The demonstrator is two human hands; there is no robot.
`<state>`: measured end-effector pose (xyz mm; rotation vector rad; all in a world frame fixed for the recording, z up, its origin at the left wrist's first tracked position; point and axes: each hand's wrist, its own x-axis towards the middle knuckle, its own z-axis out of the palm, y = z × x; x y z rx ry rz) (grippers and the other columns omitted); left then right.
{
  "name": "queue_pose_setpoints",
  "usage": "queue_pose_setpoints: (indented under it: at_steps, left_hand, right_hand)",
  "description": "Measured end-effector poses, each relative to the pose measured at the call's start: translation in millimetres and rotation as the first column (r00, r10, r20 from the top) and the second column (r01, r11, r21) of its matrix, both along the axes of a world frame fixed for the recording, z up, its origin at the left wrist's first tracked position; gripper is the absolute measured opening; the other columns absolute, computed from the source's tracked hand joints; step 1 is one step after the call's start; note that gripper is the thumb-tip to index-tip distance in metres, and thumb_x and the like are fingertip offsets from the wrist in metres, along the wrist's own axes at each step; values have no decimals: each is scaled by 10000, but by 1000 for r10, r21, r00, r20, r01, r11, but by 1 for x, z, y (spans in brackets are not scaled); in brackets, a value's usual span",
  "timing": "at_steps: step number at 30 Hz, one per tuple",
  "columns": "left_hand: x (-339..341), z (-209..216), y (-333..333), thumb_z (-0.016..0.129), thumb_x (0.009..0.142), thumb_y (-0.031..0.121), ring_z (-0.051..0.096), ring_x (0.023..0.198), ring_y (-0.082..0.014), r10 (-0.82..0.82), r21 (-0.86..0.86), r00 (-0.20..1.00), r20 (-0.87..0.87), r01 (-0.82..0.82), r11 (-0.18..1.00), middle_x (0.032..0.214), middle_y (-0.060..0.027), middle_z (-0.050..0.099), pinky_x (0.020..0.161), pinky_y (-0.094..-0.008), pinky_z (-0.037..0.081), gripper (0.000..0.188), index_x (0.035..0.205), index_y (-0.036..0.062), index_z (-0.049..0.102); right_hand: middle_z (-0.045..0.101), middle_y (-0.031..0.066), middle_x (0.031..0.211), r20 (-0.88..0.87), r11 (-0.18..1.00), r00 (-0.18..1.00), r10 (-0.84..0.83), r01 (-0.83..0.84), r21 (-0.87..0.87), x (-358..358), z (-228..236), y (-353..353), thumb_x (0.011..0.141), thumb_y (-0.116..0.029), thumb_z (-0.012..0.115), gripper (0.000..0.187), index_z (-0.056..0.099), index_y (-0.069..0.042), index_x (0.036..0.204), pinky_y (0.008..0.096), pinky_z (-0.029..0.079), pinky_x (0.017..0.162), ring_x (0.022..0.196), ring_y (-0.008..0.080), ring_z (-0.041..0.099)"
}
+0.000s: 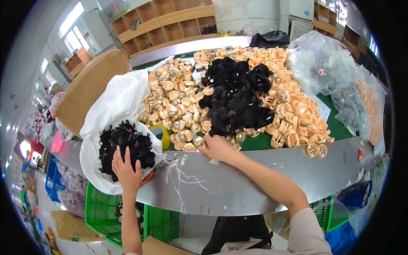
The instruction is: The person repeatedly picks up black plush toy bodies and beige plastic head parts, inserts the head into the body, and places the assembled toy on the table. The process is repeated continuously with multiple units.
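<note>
My left hand (126,169) lies with fingers spread on a heap of small black plush pieces (135,142) inside a white woven sack (88,155) at the left. My right hand (217,148) rests by the table's near edge with thumb and fingers apart. Its fingertips are beside the lower end of a big pile of black plush pieces (233,95) and the gold and peach round parts (180,100). Nothing shows in its grasp, though the fingertips are partly hidden.
Peach plastic rings (297,117) cover the table's right side, beside clear plastic bags (325,59). Yellow tape (160,135) stands next to the sack. White strings (180,172) hang over the metal edge (255,182). A cardboard box (87,89) stands behind; green crates (161,223) sit below.
</note>
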<state>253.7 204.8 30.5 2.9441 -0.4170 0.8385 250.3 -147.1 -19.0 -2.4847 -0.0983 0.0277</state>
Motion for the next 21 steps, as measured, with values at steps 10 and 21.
queue_pose_setpoints:
  at_steps: [10, 21]
  left_hand:
    - [-4, 16, -55, 589, 911, 313, 355, 1414, -388, -92, -138, 990, 108, 107, 985, 1505, -210, 418, 1169, -523, 226, 646, 1452, -5, 436]
    - [90, 15, -230, 673, 885, 231, 558, 1145, -404, -715, -456, 699, 3, 637, 621, 1211, -209, 610, 995, -474, 420, 578, 1388, 4, 498]
  right_hand:
    - [663, 97, 805, 231, 886, 963, -135, 13, 464, -10, -22, -21, 919, -152, 662, 176, 596, -82, 1068, 334, 518, 670, 721, 194, 667]
    - [609, 62, 1035, -63, 595, 968, -241, 199, 779, -177, 5, -91, 967, -217, 630, 272, 563, -45, 1168, 276, 485, 781, 853, 135, 590]
